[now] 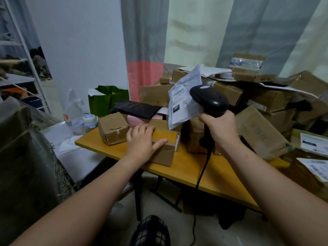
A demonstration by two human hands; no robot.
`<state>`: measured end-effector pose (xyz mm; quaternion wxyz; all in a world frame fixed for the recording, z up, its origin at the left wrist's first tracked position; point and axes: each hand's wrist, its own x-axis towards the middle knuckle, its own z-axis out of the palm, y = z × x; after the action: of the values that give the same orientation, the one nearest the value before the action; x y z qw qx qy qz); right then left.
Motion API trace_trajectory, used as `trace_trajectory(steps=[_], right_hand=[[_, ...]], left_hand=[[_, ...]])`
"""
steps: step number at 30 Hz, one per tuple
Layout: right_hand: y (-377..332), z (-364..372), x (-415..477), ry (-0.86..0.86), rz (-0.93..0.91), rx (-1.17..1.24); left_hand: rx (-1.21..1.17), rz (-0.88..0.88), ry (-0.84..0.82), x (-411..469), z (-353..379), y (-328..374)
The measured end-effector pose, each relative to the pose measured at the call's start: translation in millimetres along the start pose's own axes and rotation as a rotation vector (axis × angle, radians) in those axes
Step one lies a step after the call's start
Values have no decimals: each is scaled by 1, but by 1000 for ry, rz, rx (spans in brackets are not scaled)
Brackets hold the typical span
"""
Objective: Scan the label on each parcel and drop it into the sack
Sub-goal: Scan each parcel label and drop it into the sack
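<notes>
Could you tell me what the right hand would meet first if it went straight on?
Likely the white plastic mailer bag, just beyond the black handheld scanner it holds; depth is unclear.

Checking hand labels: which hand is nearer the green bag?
Left. The left hand rests on a box just right of and below the bag; the right hand grips the scanner farther right.

View: one wide-angle camera worn on the head; no second view.
Facing: forward and down across the desk (186, 168), with curtains (145, 32) at 12 o'clock.
Nearness: close, with the left hand (142, 142) and right hand (219, 129) near centre.
</notes>
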<state>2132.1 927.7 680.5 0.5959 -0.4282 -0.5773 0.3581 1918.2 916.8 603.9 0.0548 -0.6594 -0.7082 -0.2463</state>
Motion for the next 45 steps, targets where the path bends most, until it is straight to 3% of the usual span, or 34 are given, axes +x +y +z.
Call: trace_trajectory(steps=[4, 6, 8, 9, 12, 14, 17, 23, 27, 35, 45], right_hand=[[-4, -34, -25, 13, -92, 187], [-7, -49, -38, 5, -127, 236], [-10, -62, -52, 11, -143, 281], [-12, -68, -59, 12, -144, 310], [-11, -89, -78, 28, -134, 351], [-7, -104, -87, 75, -117, 360], [4, -121, -100, 111, -90, 264], [27, -120, -122, 139, 38, 65], [30, -103, -137, 212, -47, -28], [22, -85, -137, 89, -55, -238], [15, -81, -142, 130, 10, -153]], left_hand=[[76, -7, 55, -4, 1, 14], [-8, 49, 155, -7, -2, 27], [-313, 154, 168, -14, -9, 52], [-555, 166, 93, -18, -14, 67], [-1238, -166, -193, -29, -21, 106], [-1514, -315, -247, -32, -18, 114], [-1710, -286, -277, -42, -19, 115], [-1565, -185, -171, -64, -19, 106], [-1426, -152, -75, -74, -15, 102], [-1274, -137, -3, -71, -3, 101], [-1235, -172, 39, -70, 6, 99]])
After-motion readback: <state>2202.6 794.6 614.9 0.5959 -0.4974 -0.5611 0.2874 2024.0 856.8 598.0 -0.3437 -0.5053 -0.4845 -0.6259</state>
